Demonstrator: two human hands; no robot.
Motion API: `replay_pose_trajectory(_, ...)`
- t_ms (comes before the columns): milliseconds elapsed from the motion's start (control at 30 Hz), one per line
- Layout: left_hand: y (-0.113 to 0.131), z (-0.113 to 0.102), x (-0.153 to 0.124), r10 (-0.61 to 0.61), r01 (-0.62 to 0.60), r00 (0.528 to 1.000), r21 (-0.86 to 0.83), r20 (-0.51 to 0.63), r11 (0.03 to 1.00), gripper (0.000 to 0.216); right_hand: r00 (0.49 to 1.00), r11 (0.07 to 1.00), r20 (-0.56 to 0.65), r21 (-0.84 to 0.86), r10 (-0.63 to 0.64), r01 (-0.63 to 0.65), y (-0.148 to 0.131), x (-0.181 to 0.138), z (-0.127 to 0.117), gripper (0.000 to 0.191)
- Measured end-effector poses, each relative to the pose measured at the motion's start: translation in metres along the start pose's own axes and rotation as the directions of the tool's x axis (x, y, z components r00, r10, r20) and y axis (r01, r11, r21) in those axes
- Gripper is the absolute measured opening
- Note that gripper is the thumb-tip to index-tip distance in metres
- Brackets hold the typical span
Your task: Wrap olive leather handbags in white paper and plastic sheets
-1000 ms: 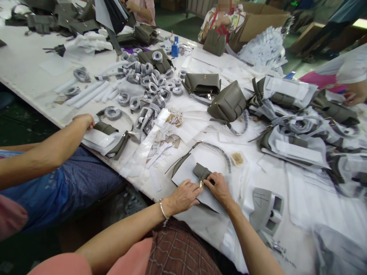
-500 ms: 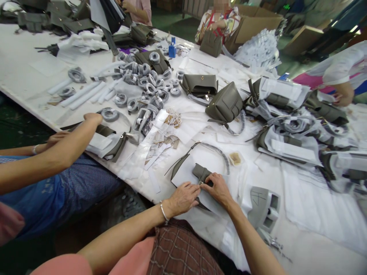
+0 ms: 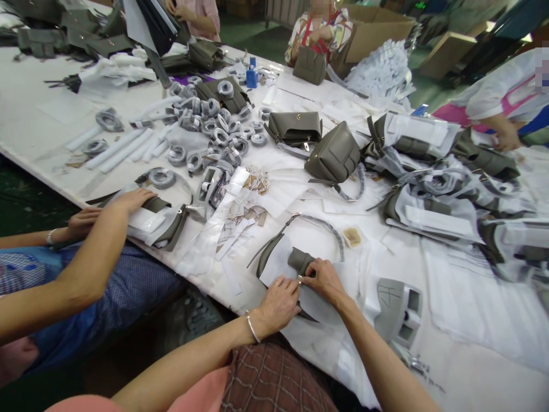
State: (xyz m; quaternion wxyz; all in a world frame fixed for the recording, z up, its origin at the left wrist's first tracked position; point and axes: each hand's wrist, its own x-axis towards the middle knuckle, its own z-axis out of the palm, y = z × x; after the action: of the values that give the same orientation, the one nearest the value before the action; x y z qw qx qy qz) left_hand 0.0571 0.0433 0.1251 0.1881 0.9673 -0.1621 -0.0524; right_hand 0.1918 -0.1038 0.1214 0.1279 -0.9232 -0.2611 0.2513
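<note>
A small olive-grey handbag (image 3: 299, 260), partly wrapped in white paper (image 3: 281, 264), lies at the near edge of the white table (image 3: 38, 123). My left hand (image 3: 279, 303) presses down on the paper and bag, fingers curled. My right hand (image 3: 325, 279) pinches the bag's folded flap beside a small metal fitting. The bag's wrapped strap (image 3: 322, 224) loops away behind it.
A co-worker's hands (image 3: 128, 200) at my left rest on another wrapped bag (image 3: 163, 220). Several rolled straps (image 3: 214, 129), finished bags (image 3: 332, 151), paper tags (image 3: 257, 180) and a grey tape dispenser (image 3: 397, 309) crowd the table. Other people sit at the far side.
My hands stay on the bag, with the left one shifted slightly toward me. The co-worker's hand moved back from the strap roll onto their wrapped bag, and their other hand came into view.
</note>
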Motion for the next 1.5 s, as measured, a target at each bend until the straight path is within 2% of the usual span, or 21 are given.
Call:
replay_pose_trajectory(133, 0.0, 0.01, 0.0, -0.024, 0.023, 0.999, 0.023, 0.028, 0.999, 0.052, 0.999, 0.998, -0.035, -0.066, 0.019, -0.021, -0.008, -0.002, 0.002, 0.02)
replay_pose_trajectory(367, -0.004, 0.023, 0.005, 0.046, -0.056, 0.994, 0.11, 0.099, 0.992, 0.048, 0.998, 0.986, -0.048, -0.158, 0.051, -0.058, -0.014, 0.004, 0.0, 0.022)
replay_pose_trajectory(567, -0.003, 0.013, 0.008, 0.034, -0.049, 0.99, 0.106, 0.136, 0.993, 0.046, 0.979, 0.977, -0.162, -0.191, -0.123, 0.092, -0.014, -0.017, 0.01, 0.009)
replay_pose_trajectory(700, 0.0, 0.009, 0.006, 0.027, -0.042, 0.99, 0.107, 0.137, 0.993, 0.039, 0.973, 0.972, -0.055, -0.082, -0.226, 0.221, -0.018, -0.028, 0.017, 0.018)
replay_pose_trajectory(867, 0.001, 0.011, 0.003, -0.035, 0.02, 0.988, 0.106, 0.15, 0.994, 0.041, 0.976, 0.975, 0.009, -0.024, -0.219, 0.22, -0.016, -0.021, 0.015, 0.015)
replay_pose_trajectory(1067, -0.002, 0.013, 0.001, -0.021, 0.01, 0.994, 0.1, 0.107, 0.995, 0.045, 0.966, 0.963, -0.014, -0.08, -0.258, 0.256, -0.013, -0.023, 0.019, 0.016)
replay_pose_trajectory(1267, -0.009, 0.003, -0.005, 0.053, -0.053, 0.999, 0.018, 0.009, 0.998, 0.049, 0.942, 0.94, -0.094, -0.152, -0.321, 0.305, -0.011, -0.029, 0.023, 0.016)
replay_pose_trajectory(1400, -0.009, 0.0, -0.005, 0.091, -0.091, 0.996, -0.004, 0.003, 0.996, 0.046, 0.935, 0.947, -0.156, -0.104, -0.318, 0.305, -0.006, -0.03, 0.028, 0.014)
replay_pose_trajectory(1500, -0.008, 0.001, -0.002, 0.07, -0.07, 0.997, 0.001, 0.02, 0.998, 0.045, 0.937, 0.952, -0.164, -0.041, -0.307, 0.305, -0.002, -0.027, 0.03, 0.013)
